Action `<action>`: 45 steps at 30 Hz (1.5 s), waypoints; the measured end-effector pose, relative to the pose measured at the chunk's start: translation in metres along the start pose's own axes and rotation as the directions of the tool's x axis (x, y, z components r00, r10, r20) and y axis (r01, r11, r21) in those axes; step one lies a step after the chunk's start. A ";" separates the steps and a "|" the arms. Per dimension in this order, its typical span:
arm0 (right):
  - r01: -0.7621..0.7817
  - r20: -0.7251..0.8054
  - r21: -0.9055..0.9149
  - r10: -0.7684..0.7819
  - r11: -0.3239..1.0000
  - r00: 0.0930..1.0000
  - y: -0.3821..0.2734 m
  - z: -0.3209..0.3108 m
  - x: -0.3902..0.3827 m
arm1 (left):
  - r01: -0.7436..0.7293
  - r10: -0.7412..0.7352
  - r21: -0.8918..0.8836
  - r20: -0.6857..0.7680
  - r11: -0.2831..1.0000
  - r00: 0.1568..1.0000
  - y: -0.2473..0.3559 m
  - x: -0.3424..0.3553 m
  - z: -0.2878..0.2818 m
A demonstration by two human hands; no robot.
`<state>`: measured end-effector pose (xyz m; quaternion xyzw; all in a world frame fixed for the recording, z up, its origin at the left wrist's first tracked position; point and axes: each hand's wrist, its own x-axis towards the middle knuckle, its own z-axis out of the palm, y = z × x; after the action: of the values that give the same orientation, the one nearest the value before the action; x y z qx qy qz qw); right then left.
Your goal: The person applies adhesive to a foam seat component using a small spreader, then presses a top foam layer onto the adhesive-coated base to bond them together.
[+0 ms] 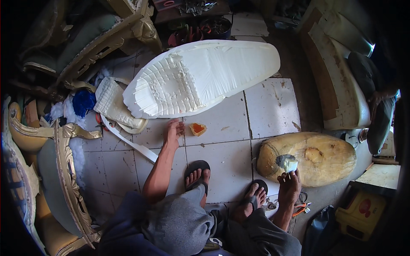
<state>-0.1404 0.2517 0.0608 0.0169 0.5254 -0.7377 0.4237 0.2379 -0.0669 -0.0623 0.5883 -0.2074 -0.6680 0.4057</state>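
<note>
My left hand (174,131) is open over the tiled floor (222,158), fingers loosely apart, left of a small tan piece with an orange middle (197,129). Behind them lies a long white padded seat piece (226,68) with gridded stitching or tufting on its left half, overlapping a smaller gridded white piece (112,102) and a white strip (145,151). My right hand (290,183) grips a small pale block (291,165) at the worn, yellowed oval foam cushion (329,164), beside a dark patch on it. Orange-handled pliers (302,208) lie right of my right wrist.
Gilded chair frames (70,166) crowd the left, with white fluff and a blue bundle (83,102). Buckets (215,30) stand at the back. An upholstered piece (329,94) and another person's legs (378,123) are at right, above a yellow container (356,215).
</note>
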 end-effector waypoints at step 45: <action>0.035 0.043 -0.363 -0.021 0.931 0.999 0.007 0.013 -0.002 | 0.311 0.762 0.937 -0.084 -0.158 0.642 0.088 -0.017 -0.179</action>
<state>-0.1292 0.2420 0.0622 -0.0836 0.6447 -0.6339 0.4189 0.4343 -0.0693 -0.0249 0.8129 -0.5745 0.0958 0.0038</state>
